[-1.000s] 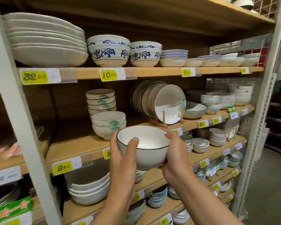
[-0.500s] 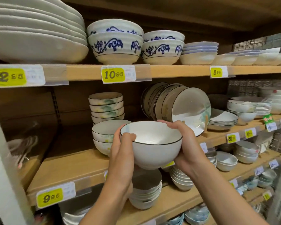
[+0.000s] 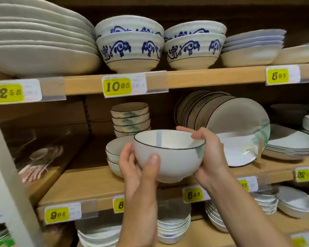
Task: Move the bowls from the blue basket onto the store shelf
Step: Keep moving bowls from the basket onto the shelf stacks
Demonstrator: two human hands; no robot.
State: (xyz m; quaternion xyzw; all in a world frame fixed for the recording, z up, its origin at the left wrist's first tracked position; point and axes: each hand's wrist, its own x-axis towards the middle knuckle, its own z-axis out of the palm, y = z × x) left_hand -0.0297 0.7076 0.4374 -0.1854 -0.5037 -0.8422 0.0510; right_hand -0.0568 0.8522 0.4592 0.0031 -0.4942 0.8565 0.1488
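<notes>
Hanging upright just above the front of the wooden shelf (image 3: 89, 182), a white dark-rimmed bowl (image 3: 169, 154) is gripped by both hands. The left hand (image 3: 137, 168) curls round its near wall, and the right hand (image 3: 210, 154) hooks fingers over the rim. Two stacked bowls (image 3: 115, 152) sit just behind, with upright plates (image 3: 237, 132) to the right.

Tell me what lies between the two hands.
Head view: the bowl, white with a dark rim. The left hand grips its left side, thumb on the front; the right hand hooks fingers over its right rim.
</notes>
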